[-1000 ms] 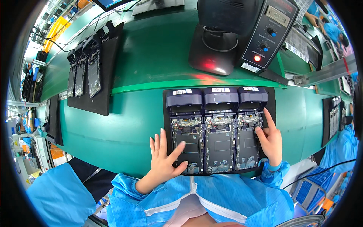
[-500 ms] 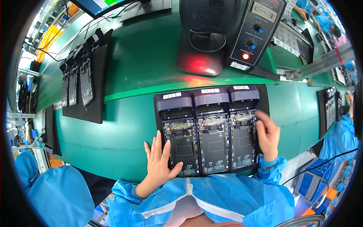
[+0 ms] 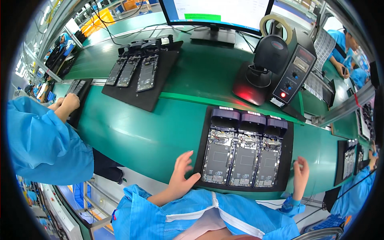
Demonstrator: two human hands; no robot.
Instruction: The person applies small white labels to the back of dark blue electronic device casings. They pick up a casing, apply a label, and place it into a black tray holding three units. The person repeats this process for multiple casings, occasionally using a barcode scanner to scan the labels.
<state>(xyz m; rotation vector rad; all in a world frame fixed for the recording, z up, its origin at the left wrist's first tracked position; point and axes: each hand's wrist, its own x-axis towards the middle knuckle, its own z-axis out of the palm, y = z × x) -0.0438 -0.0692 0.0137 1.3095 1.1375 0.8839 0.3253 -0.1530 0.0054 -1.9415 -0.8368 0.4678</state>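
Note:
Three opened handheld devices (image 3: 245, 160) with bare circuit boards lie side by side on a black tray (image 3: 287, 176). At the far end of each stands a dark purple hood (image 3: 253, 120) with a white label. My left hand (image 3: 182, 176) is at the tray's near left corner, fingers spread and holding nothing. Its thumb comes up to the tray edge; whether it touches, I cannot tell. Just right of the tray, my right hand (image 3: 301, 178) hovers with loosely bent fingers, apart from the devices and with nothing visible in it.
Behind the tray stand a black scanner on a stand (image 3: 272, 56) with red light, a control box with knobs (image 3: 294, 74), and a monitor (image 3: 216, 14). Another black tray (image 3: 158, 86) with several similar devices lies far left. A co-worker in blue (image 3: 48, 140) works at the left.
My view has swung left and up, so the tray appears farther right. Both hands have drawn back from the devices' sides, my right hand also coming nearer to me.

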